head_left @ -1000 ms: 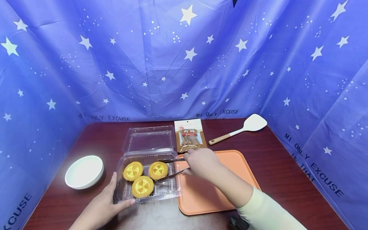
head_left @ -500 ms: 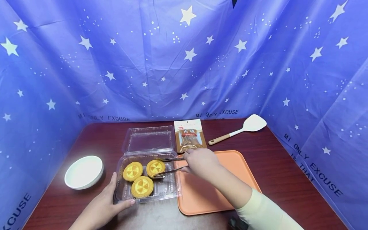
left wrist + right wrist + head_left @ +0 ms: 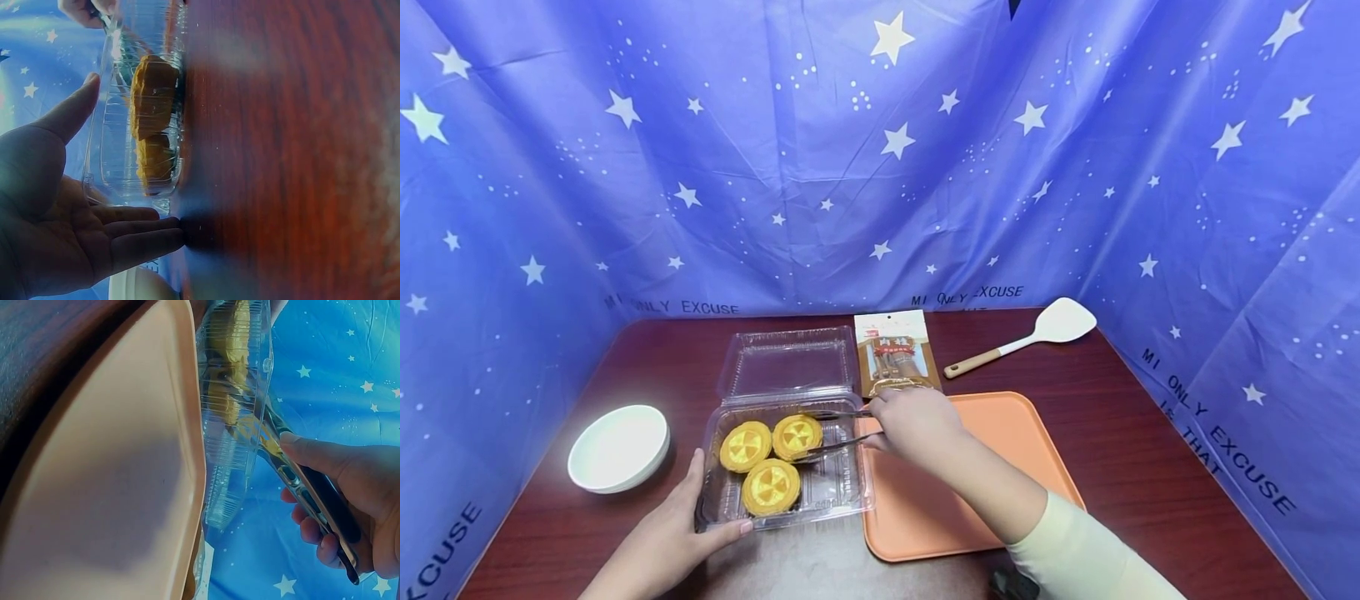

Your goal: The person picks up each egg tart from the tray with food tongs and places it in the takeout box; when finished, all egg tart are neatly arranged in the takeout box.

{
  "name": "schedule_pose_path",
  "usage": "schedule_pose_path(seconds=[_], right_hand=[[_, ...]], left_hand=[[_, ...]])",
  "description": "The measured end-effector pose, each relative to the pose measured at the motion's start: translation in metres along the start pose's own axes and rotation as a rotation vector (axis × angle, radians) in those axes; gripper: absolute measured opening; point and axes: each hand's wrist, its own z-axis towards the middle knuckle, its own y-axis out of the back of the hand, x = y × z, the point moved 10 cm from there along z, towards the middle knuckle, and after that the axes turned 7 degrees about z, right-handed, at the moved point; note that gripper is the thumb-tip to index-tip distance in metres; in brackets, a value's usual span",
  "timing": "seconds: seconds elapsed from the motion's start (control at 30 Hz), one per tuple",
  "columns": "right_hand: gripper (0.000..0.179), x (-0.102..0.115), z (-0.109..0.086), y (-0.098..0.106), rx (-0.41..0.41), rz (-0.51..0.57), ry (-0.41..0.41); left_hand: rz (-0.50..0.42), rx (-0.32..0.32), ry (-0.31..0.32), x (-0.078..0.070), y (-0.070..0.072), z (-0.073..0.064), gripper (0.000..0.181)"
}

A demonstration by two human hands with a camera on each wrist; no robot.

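Note:
Three yellow egg tarts sit in a clear plastic box: one at the left (image 3: 744, 447), one in front (image 3: 771, 488), one at the right (image 3: 796, 434). My right hand (image 3: 919, 423) grips metal tongs (image 3: 319, 500), thumb on one arm and fingers curled round the other. The tongs' tips reach over the box's right side and straddle the right tart, which lies close against the other two. At the near left corner of the clear plastic box (image 3: 842, 498), my left hand (image 3: 672, 527) rests with thumb along the front wall and straight fingers along the left side.
The box's lid (image 3: 792, 364) lies folded back behind it. An orange tray (image 3: 1030, 454) stands directly to the right. Behind are a brown snack packet (image 3: 897, 354) and a white spatula (image 3: 1063, 321) with a wooden handle. White bowls (image 3: 619, 450) stand at the left.
Between the tongs, the right tart has slid left toward the other two. My right hand has shifted slightly left with it; my left hand has stayed at the box corner.

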Motion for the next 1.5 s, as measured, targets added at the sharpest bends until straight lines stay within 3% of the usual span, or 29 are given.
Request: schedule_pose_path(seconds=[0.3,0.8,1.03,1.5], right_hand=[[0.054,-0.018,-0.007,-0.003,0.008,0.077,-0.041],[0.050,-0.052,-0.036,0.011,-0.087,0.159,-0.065],[0.051,-0.076,-0.058,0.012,-0.113,0.196,-0.107],[0.057,-0.128,-0.119,0.018,-0.115,0.168,-0.225]], left_hand=[[0.002,0.008,0.003,0.000,-0.002,0.001,0.128],[0.005,0.013,0.010,0.000,-0.002,0.001,0.129],[0.003,0.035,0.020,0.001,-0.003,0.001,0.129],[-0.002,0.073,0.027,0.003,-0.006,0.001,0.130]])
